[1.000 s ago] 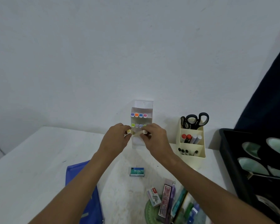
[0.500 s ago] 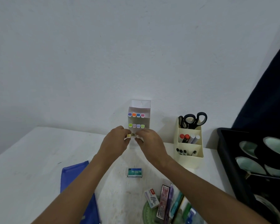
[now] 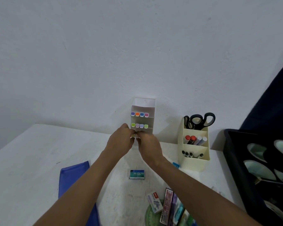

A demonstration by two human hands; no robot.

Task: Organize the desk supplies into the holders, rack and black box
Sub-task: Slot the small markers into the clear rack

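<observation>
**Bare arms, nothing worn**

My two forearms come up from the bottom edge, both bare from the elbow end to the wrist: I see no sleeve, watch, bracelet or glove on them. My left hand [image 3: 121,141] and my right hand [image 3: 149,148] are uncovered too, and I can make out no rings on the fingers that show.

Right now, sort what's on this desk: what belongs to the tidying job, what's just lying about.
Job:
- clear marker rack
- marker, pinched by left hand and right hand
- cream holder
- black box
- staples box

Lying about:
- blue folder
</observation>
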